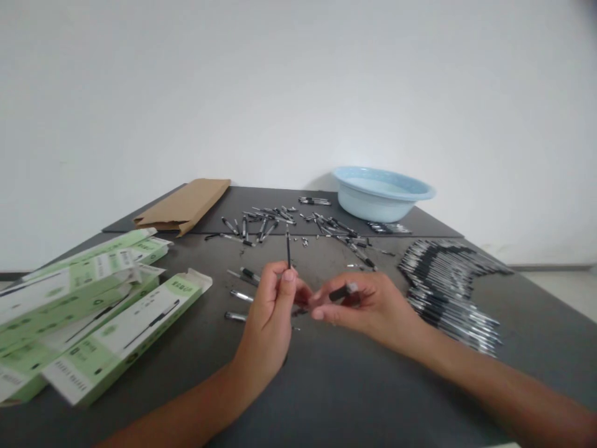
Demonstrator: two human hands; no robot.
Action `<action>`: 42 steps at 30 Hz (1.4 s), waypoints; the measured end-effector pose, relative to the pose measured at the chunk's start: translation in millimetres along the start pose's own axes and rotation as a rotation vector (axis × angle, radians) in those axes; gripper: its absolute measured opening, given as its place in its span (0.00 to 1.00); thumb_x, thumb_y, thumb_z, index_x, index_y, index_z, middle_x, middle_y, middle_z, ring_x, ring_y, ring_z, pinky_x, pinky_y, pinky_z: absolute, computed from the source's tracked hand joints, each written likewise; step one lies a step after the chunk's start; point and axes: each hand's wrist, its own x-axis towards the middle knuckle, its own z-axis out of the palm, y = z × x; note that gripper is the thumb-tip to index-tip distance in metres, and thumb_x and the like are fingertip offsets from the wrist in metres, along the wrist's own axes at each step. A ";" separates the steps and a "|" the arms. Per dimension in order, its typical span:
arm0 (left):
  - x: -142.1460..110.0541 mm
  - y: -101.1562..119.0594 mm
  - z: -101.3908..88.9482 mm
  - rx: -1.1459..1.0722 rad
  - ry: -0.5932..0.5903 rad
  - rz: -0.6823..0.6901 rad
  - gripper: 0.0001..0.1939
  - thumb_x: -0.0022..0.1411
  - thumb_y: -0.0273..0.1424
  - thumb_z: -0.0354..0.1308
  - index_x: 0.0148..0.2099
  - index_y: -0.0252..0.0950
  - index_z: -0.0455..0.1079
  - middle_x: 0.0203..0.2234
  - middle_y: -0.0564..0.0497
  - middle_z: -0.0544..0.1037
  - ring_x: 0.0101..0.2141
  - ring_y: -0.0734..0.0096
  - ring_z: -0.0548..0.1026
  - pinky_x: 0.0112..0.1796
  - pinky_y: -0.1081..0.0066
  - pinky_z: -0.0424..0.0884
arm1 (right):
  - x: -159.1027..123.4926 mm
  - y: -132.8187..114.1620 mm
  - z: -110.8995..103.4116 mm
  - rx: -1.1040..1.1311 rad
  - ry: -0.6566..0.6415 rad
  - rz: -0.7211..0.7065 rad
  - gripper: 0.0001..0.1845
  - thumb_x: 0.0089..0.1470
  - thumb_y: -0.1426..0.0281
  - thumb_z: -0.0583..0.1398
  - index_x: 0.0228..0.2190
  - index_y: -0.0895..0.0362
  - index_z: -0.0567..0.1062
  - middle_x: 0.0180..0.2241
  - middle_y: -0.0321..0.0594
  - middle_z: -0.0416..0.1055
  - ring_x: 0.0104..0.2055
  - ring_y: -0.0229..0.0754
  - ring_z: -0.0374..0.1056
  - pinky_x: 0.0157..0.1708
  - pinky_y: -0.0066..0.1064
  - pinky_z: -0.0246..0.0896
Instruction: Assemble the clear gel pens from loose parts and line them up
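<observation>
My left hand (275,305) is closed, with a thin dark pen refill (288,246) pinched between thumb and forefinger, its pale tip pointing up. Just to the right, my right hand (368,305) curls its fingers around a pen part (344,291) with a black section and a clear end; blur hides whether it is a cap or a barrel. The fingertips of both hands almost meet. Several loose pens (242,295) lie beside my left hand. Beyond the hands are scattered pen parts (268,221) and a second loose heap of pens (345,233).
Green-and-white pen boxes (125,330) overlap at the left. A brown paper envelope (186,202) lies behind them. At the back right stands a light blue basin (373,202). Rows of pens (443,280) cover the table (354,398) at right, near my right forearm.
</observation>
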 end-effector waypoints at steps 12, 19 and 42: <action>-13.0 6.4 12.9 -0.269 -0.120 -0.293 0.24 0.69 0.56 0.59 0.39 0.41 0.63 0.18 0.65 0.59 0.16 0.81 0.51 0.16 0.83 0.50 | -3.1 10.3 -5.4 0.044 0.072 -0.120 0.33 0.43 0.51 0.77 0.46 0.56 0.83 0.26 0.30 0.70 0.22 0.31 0.57 0.22 0.26 0.52; -13.8 5.6 10.4 -0.344 -0.284 -0.381 0.21 0.72 0.53 0.58 0.39 0.40 0.62 0.16 0.65 0.58 0.16 0.81 0.47 0.17 0.82 0.48 | 4.4 5.8 -18.6 0.035 0.136 -0.073 0.19 0.67 0.56 0.62 0.53 0.50 0.82 0.40 0.39 0.77 0.33 0.35 0.66 0.33 0.30 0.60; -19.5 6.2 6.6 -0.381 -0.536 -0.458 0.26 0.72 0.54 0.55 0.34 0.35 0.70 0.16 0.65 0.49 0.16 0.80 0.44 0.18 0.76 0.42 | 2.0 -6.5 -46.8 0.025 0.500 -0.121 0.18 0.58 0.50 0.69 0.31 0.52 0.85 0.29 0.36 0.75 0.28 0.35 0.61 0.25 0.28 0.55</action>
